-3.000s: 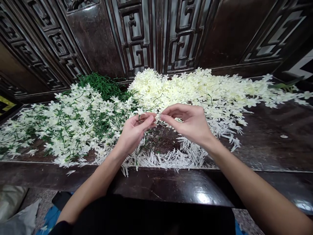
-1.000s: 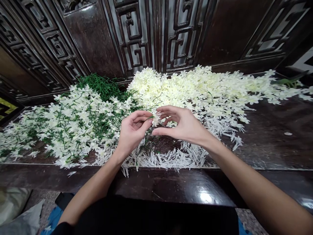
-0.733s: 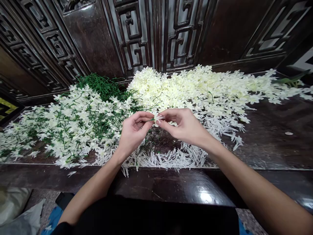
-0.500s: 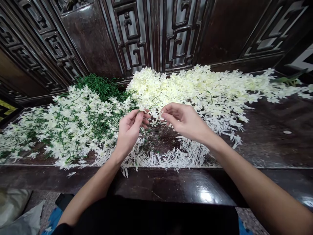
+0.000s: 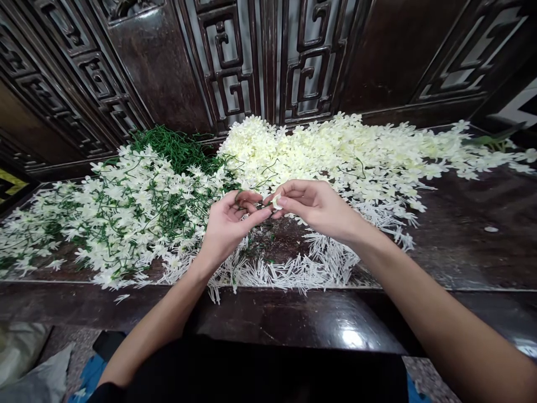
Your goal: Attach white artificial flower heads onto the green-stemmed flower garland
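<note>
My left hand (image 5: 229,224) pinches a thin green stem (image 5: 251,205) between thumb and fingers over the dark wooden bench (image 5: 461,246). My right hand (image 5: 319,208) meets it from the right, holding a small white flower piece (image 5: 276,201) at its fingertips, touching the stem's tip. Behind both hands lies a big heap of loose cream petals (image 5: 344,151). To the left spreads a pile of finished white flowers on green stems (image 5: 126,207). A band of small white stamen pieces (image 5: 293,271) lies just below my hands.
A clump of bare green stems (image 5: 176,145) sits at the back left against the carved dark wood panel (image 5: 235,61). The bench's glossy front rail (image 5: 293,319) runs below. Pale bags (image 5: 25,364) lie on the floor at lower left.
Half a second ago my hands were a little apart, the left one raised near the flower pile. Now they have come together again, fingertips meeting with a flower piece against the stem.
</note>
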Action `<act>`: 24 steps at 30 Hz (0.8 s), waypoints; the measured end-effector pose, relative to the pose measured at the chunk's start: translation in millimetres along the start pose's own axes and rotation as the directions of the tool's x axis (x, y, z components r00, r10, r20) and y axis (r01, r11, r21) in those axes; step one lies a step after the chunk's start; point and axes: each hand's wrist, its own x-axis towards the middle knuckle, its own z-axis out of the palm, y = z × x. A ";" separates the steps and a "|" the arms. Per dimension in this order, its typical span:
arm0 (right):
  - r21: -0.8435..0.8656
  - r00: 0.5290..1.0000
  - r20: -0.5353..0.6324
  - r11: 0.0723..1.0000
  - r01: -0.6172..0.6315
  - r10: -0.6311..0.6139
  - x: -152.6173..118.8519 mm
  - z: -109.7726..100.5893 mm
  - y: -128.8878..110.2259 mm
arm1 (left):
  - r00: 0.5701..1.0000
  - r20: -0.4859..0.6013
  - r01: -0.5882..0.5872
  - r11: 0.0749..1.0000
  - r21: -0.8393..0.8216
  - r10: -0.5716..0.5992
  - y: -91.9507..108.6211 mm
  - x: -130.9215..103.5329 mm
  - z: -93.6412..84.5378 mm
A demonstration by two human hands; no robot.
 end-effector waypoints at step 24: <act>-0.218 0.994 -0.025 0.971 0.101 -0.109 -4.7 3.7 0.1 | 0.994 0.000 -0.102 0.916 0.387 0.110 -4.4 -0.5 -4.8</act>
